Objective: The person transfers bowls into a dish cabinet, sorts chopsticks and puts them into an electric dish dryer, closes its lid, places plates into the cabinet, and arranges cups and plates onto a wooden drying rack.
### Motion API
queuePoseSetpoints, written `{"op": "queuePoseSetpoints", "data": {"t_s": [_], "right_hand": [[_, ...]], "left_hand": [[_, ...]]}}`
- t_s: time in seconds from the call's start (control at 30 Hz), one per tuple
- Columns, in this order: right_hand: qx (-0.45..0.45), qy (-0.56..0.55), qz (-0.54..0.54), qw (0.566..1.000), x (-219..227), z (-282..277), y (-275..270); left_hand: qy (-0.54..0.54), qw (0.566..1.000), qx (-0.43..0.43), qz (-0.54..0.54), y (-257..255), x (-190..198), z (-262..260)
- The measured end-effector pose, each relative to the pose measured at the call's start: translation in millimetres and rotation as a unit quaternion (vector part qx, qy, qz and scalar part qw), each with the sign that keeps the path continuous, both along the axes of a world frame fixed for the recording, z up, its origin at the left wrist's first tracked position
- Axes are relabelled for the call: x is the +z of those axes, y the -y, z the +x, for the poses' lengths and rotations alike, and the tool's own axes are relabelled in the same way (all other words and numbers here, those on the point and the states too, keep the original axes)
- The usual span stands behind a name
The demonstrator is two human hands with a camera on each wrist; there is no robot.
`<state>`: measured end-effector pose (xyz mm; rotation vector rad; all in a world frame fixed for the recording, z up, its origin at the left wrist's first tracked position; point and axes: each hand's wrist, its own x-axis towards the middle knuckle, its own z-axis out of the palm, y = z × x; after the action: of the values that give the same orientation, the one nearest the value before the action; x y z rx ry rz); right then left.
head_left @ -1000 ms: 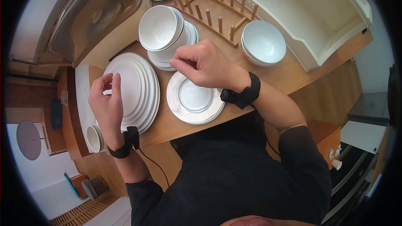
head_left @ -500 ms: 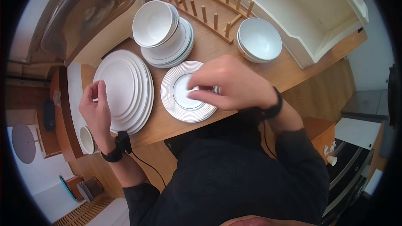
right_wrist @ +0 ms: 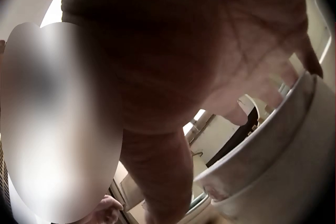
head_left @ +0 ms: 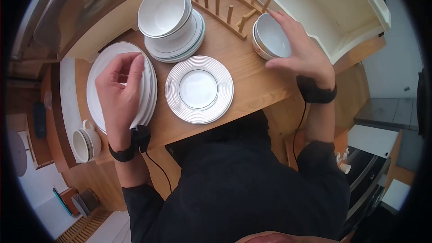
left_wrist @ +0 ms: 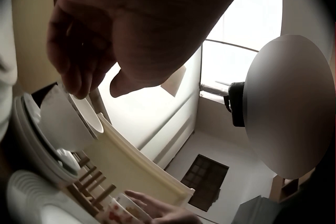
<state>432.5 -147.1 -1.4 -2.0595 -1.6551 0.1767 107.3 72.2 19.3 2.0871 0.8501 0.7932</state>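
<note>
Over the stack of large white plates (head_left: pixel 105 63) hovers my left hand (head_left: pixel 119 92), its fingers loosely bent and nothing in them. My right hand (head_left: pixel 307 53) is at the two nested bowls (head_left: pixel 271 36) on the right, thumb and fingers spread on either side of the rim; whether it touches them I cannot tell. In the right wrist view the bowls (right_wrist: pixel 268 155) stand just below the palm (right_wrist: pixel 210 50). A ribbed-rim plate (head_left: pixel 225 81) lies between the hands, with a smaller plain one inside its rim.
Behind the ribbed plate stand stacked bowls (head_left: pixel 162 11) on smaller plates (head_left: pixel 168 50). A wooden peg rack (head_left: pixel 220 18) lies at the back, beside a cream-coloured open casing (head_left: pixel 342 22). Nested cups (head_left: pixel 83 146) sit at the left corner.
My right hand has moved from above the ribbed plate across to the bowls on the right, and its fingers have spread. My left hand has shifted over the large plates.
</note>
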Motion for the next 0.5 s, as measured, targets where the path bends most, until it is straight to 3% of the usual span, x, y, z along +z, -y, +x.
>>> {"op": "queuePoseSetpoints", "data": {"t_s": [0.1,0.17,0.27,0.5], "right_hand": [[-0.021,0.028,0.002,0.999,-10.1,3.1,-7.7],[-0.060,-0.017,-0.035,0.997,-6.0,-0.6,-12.5],[-0.062,-0.017,-0.021,0.998,-6.9,-3.3,-11.9],[-0.009,-0.141,0.046,0.989,2.0,-24.8,-4.2]], "left_hand": [[-0.007,0.995,-0.071,-0.075,12.7,2.0,10.9],[0.039,0.982,-0.107,-0.154,19.7,-2.6,18.0],[0.017,0.961,-0.153,-0.230,28.6,-4.6,24.9],[-0.020,0.931,-0.232,-0.282,37.9,-5.2,35.7]]}}
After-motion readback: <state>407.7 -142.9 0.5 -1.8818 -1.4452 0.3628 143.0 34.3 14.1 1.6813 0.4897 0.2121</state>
